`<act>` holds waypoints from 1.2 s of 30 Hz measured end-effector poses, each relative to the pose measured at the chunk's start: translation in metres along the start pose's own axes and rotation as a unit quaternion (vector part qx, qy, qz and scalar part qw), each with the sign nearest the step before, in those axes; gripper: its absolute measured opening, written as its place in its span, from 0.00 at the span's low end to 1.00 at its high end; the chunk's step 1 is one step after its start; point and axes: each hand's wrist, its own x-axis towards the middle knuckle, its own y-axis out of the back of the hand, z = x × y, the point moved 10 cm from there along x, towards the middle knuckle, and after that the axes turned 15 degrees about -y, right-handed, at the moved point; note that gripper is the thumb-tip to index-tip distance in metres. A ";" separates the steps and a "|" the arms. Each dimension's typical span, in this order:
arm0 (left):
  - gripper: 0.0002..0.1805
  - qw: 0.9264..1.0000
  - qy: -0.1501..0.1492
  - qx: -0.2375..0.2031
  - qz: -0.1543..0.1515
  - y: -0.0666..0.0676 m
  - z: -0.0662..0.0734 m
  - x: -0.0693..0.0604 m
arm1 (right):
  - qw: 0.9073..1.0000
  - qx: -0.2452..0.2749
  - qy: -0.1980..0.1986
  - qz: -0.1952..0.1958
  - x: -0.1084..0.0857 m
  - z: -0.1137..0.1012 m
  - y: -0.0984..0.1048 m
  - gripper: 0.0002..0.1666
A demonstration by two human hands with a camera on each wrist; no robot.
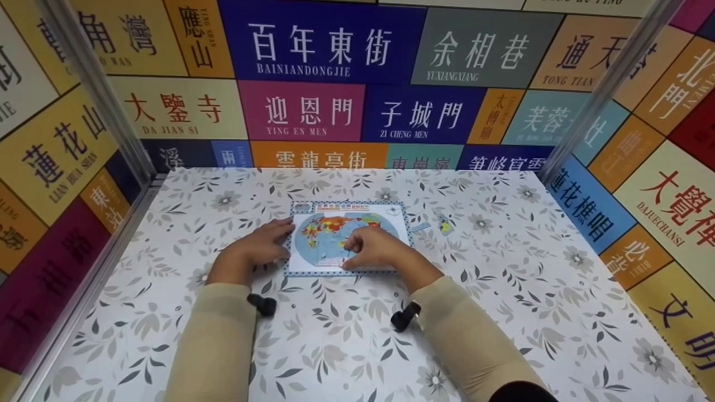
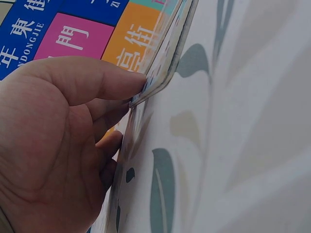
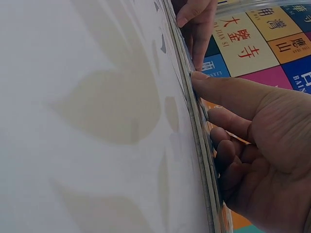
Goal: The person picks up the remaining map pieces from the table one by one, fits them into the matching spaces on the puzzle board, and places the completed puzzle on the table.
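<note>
A world map jigsaw puzzle (image 1: pixel 321 226) with a blue dotted border lies flat on the table. At its left side, my left hand (image 1: pixel 257 245) touches the frame with fingers spread and fairly straight. The left wrist view shows that thumb (image 2: pixel 121 85) against the board's corner (image 2: pixel 165 80). My right hand (image 1: pixel 377 248) is over the right half of the map, its fingers bent and its fingertips down at the puzzle. In the right wrist view, its thumb (image 3: pixel 228 90) and forefinger are apart at the board. Whether a piece is between them is hidden.
Right of the puzzle lie a blue strip-like piece (image 1: pixel 420 227) and a loose map piece (image 1: pixel 445 226) with yellow and green. The table (image 1: pixel 335 340) has a floral cover. Panels with Chinese lettering (image 1: pixel 321 42) enclose the back and sides.
</note>
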 end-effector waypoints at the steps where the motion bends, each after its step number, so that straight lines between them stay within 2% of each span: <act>1: 0.46 1.000 -0.001 0.000 0.000 0.000 0.000 0.000 | 1.000 0.000 -0.001 0.000 0.000 0.000 0.000 0.24; 8: 0.46 1.000 0.000 -0.011 0.005 0.000 -0.002 0.001 | 1.000 -0.013 0.009 0.008 -0.002 -0.002 0.000 0.24; 15: 0.46 1.000 -0.002 -0.008 0.001 0.000 -0.001 0.001 | 1.000 -0.002 0.023 -0.002 -0.001 -0.004 -0.001 0.30; 23: 0.46 1.000 0.006 -0.012 0.001 0.000 -0.003 0.001 | 0.999 0.005 0.037 -0.007 -0.001 -0.007 -0.003 0.26; 30: 0.46 1.000 0.008 -0.013 0.004 0.000 -0.003 0.000 | 1.000 0.008 0.024 -0.007 -0.001 -0.005 -0.003 0.25; 36: 0.45 1.000 -0.004 -0.002 0.006 0.001 0.000 0.000 | 1.000 0.001 0.011 0.002 0.001 -0.002 -0.003 0.26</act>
